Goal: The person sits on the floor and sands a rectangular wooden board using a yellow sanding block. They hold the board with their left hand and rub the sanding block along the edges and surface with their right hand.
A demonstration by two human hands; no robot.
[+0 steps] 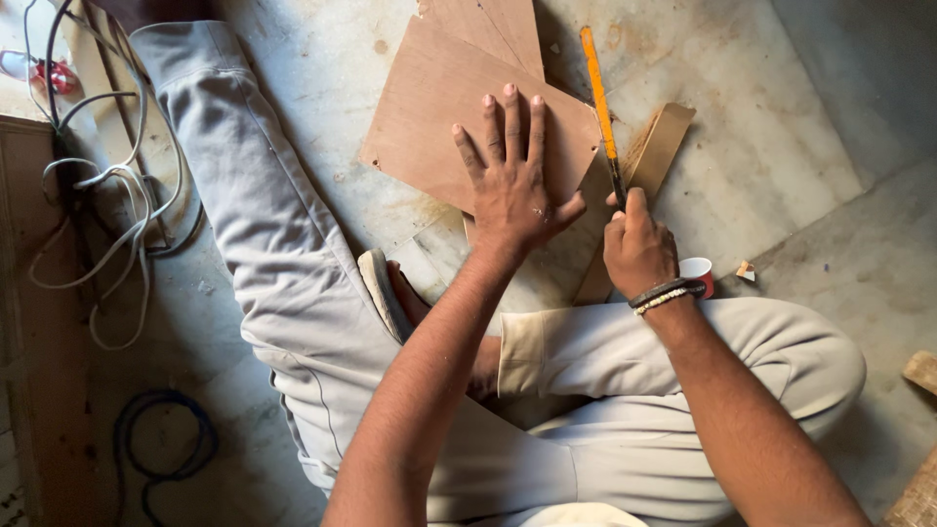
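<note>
I sit on a stone floor with legs in light trousers. My left hand lies flat, fingers spread, pressing on a brown plywood sheet. My right hand, with bracelets at the wrist, is closed around the handle of a thin saw with an orange blade. The blade runs along the sheet's right edge and points away from me. A narrow plywood strip lies just right of the blade.
A small red and white cup stands by my right wrist. A second plywood sheet lies behind the first. White cables and a dark blue hose lie at left. Wood pieces sit at the right edge.
</note>
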